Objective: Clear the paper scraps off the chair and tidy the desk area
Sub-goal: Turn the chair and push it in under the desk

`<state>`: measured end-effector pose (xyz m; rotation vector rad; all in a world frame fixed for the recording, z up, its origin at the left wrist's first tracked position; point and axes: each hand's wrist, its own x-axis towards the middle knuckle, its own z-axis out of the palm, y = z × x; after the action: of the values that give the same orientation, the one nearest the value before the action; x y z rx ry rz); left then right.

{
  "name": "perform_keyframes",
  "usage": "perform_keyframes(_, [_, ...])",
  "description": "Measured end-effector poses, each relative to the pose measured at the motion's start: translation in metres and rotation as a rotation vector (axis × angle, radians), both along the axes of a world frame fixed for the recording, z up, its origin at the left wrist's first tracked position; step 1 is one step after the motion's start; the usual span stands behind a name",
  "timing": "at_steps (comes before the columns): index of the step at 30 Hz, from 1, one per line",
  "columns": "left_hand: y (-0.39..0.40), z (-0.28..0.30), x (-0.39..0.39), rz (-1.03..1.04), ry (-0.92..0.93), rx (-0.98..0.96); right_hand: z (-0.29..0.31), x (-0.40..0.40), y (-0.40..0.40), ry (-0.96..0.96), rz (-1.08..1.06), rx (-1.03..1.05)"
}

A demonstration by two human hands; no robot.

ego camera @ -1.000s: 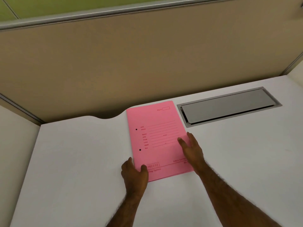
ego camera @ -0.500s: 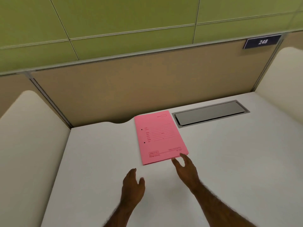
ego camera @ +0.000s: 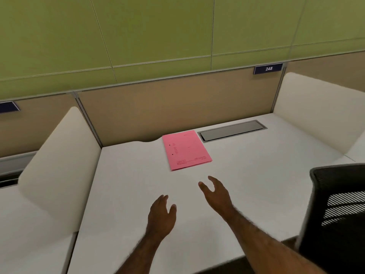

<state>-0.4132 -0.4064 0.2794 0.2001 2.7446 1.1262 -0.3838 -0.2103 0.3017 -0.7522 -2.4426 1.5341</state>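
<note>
A pink paper folder (ego camera: 186,150) lies flat on the white desk (ego camera: 128,175), near the back partition. My left hand (ego camera: 162,215) hovers over the desk in front of the folder, fingers apart, holding nothing. My right hand (ego camera: 215,191) is a little farther forward and to the right, also open and empty, short of the folder's near edge. The black mesh back of a chair (ego camera: 335,214) stands at the right edge of the view; its seat is hidden, and no paper scraps are visible.
A grey metal cable hatch (ego camera: 232,130) is set into the desk right of the folder. Cream side dividers stand at the left (ego camera: 59,155) and right (ego camera: 316,115). A tan partition (ego camera: 177,107) with a blue "248" plate (ego camera: 268,68) closes off the back.
Both hands have let go of the pink folder and drawn back toward me. The view has pulled away and up, bringing the dividers and the chair into sight.
</note>
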Motion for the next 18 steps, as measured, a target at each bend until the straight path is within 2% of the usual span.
perform_keyframes(11, [-0.076,0.009,0.177,-0.015,-0.006,0.035,0.003,0.188,-0.066,0.008,-0.022,-0.033])
perform_keyframes(18, [-0.080,0.031,0.238,-0.085,0.032,0.034,0.017,0.266,-0.074,0.012,-0.090,-0.012])
